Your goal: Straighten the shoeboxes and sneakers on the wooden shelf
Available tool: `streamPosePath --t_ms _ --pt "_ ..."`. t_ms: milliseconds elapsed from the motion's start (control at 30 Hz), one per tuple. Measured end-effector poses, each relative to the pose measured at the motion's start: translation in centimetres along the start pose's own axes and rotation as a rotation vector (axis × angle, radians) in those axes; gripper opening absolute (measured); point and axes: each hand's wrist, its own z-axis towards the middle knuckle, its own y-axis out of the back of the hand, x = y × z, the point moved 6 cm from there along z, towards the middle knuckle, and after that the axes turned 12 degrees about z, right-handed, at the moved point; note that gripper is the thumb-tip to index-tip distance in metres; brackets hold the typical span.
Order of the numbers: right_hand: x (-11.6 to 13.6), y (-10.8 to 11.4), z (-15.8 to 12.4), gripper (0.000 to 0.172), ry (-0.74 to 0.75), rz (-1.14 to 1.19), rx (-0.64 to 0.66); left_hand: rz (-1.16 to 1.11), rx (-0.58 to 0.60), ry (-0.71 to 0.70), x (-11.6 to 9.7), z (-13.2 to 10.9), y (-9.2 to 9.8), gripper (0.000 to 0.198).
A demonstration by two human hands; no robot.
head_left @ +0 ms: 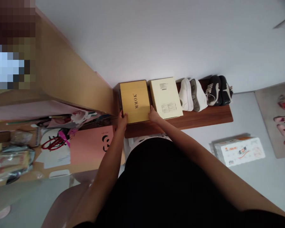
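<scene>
A gold box printed "MMOK" lies on the left end of a low dark wooden shelf against the white wall. My left hand grips its near left corner and my right hand grips its near right corner. A cream box with labels lies right beside it, touching or nearly touching.
White sneakers and dark sneakers stand further right on the shelf. A tissue pack lies on the floor at right, near a mat with slippers. A wooden cabinet with cluttered shelves and a pink bag fills the left.
</scene>
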Motion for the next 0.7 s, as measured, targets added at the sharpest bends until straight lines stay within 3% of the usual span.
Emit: streamPosePath --t_ms 133,200,267,333,433,500,567,700 --pt "0.3 3.8 -2.8 0.067 0.123 -0.018 0.01 0.221 -0.144 -0.012 -1.1 -0.7 1.1 0.052" --pt "0.2 7.6 -4.1 0.059 0.188 -0.009 -0.049 0.269 -0.238 -0.074 -2.3 -1.7 1.1 0.056" --pt "-0.3 12.3 -4.9 0.056 0.225 -0.031 -0.173 0.227 -0.243 -0.161 -3.8 -3.1 -0.3 0.056" --pt "-1.1 16.7 -4.7 0.056 0.213 -0.084 -0.298 0.145 -0.14 -0.224 -5.2 -4.7 -3.3 0.051" --pt "-2.8 21.0 -3.1 0.057 0.11 -0.131 -0.368 0.073 0.105 -0.236 -6.6 -6.7 -10.0 0.048" --pt "-4.0 22.2 -1.7 0.055 0.026 -0.131 -0.34 0.086 0.219 -0.188 -6.7 -7.3 -14.5 0.053" --pt "-5.0 22.6 -0.3 0.052 -0.037 -0.136 -0.293 0.128 0.231 -0.108 -6.3 -7.1 -17.9 0.059" --pt "-5.9 22.4 1.9 0.043 -0.087 -0.169 -0.199 0.071 0.144 0.088 -4.6 -5.9 -21.1 0.059"
